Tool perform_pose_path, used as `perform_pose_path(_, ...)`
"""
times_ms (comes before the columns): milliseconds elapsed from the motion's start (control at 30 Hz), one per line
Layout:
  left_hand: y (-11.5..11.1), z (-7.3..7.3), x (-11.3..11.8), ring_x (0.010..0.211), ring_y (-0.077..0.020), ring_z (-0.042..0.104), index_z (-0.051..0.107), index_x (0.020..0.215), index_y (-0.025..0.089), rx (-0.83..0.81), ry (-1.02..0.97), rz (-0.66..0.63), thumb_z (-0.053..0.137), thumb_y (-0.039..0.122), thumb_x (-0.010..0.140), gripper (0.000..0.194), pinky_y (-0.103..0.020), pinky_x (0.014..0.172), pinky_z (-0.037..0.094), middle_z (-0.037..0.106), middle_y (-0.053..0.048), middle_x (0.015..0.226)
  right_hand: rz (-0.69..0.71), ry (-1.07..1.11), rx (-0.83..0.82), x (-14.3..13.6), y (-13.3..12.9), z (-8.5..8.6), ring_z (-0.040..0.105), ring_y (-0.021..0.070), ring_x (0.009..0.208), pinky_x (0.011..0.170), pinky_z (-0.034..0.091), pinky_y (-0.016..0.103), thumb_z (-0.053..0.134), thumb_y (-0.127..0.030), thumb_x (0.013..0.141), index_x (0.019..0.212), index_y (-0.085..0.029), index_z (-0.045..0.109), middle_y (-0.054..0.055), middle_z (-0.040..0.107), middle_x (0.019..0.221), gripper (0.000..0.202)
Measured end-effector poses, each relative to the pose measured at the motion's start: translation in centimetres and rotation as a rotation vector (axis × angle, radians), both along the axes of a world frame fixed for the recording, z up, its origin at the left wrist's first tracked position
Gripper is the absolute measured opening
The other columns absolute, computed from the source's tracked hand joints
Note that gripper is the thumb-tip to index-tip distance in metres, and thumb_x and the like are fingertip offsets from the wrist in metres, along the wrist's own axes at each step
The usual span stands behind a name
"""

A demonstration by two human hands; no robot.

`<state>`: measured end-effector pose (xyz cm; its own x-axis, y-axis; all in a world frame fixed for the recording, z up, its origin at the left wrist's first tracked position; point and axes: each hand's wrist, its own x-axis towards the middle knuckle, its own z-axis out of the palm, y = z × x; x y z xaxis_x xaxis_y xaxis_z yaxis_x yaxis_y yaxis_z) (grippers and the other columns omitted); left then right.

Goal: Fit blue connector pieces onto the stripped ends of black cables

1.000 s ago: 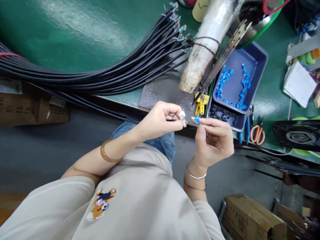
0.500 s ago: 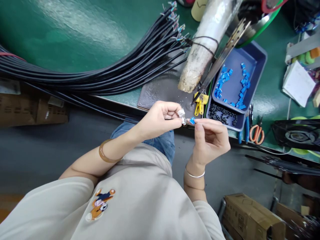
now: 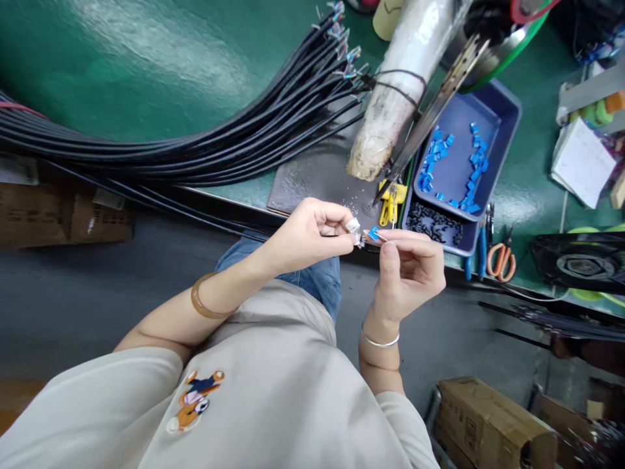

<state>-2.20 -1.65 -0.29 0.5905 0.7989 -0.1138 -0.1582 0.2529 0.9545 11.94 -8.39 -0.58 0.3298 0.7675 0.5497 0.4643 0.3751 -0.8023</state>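
My left hand [image 3: 317,229] is closed, thumb against fingers, at the table's front edge. A black cable [image 3: 229,225] runs up behind it, and short wire ends [image 3: 362,241] stick out past the fingertips. White wrapping [image 3: 353,225] shows at those fingertips. Facing it, my right hand [image 3: 409,264] pinches with thumb and forefinger. A small blue connector piece [image 3: 374,233] sits at the forefinger's tip, close to the wire ends. A thin rod-like bit shows between thumb and connector piece; what it is I cannot tell. Whether wires and connector piece touch is too small to see.
A bundle of black cables [image 3: 209,153] lies across the green table [image 3: 146,65]. Trays [image 3: 510,124] hold blue connector pieces and small black parts. Yellow tools [image 3: 390,203], orange-handled scissors [image 3: 502,260] and a wrapped white post [image 3: 395,91] stand close by. Cardboard boxes [image 3: 493,417] are below.
My right hand has shifted slightly left and up, and the blue connector piece has turned and moved a little toward the wire ends. My left hand has barely moved.
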Motion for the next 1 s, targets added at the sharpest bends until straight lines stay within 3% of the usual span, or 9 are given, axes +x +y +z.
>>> perform_pose_path(333,0.4,0.3,0.4,0.05,-0.0026,0.035,0.058,0.064,0.013,-0.023,0.0,0.094,0.06,0.01,0.07,0.007,-0.016,0.047,0.027,0.045,0.005,0.054,-0.083,-0.034,-0.003,0.2,0.6,-0.9,0.072,0.0142,0.084,0.069,0.061,0.029,0.063,-0.014,0.087,0.087,-0.02,0.058,0.002,0.071,0.092,0.008)
perform_pose_path(533,1.0,0.0,0.8,0.054,-0.0055,0.044,0.062,0.063,0.013,0.038,0.035,0.153,0.062,0.013,0.071,0.009,-0.017,0.048,0.033,0.051,0.002,0.058,-0.076,-0.272,0.062,0.4,1.3,-1.2,0.072,0.0137,0.089,0.079,0.061,0.031,0.062,-0.008,0.085,0.085,-0.02,0.056,0.001,0.074,0.094,0.013)
perform_pose_path(1000,1.5,0.0,1.6,0.051,-0.0042,0.048,0.067,0.065,0.013,0.071,0.003,0.256,0.064,0.006,0.069,0.009,-0.014,0.047,0.039,0.055,0.003,0.056,-0.127,-0.557,0.154,1.1,2.1,-1.2,0.073,0.0121,0.084,0.072,0.061,0.027,0.061,-0.008,0.083,0.088,-0.023,0.053,0.001,0.076,0.095,0.018)
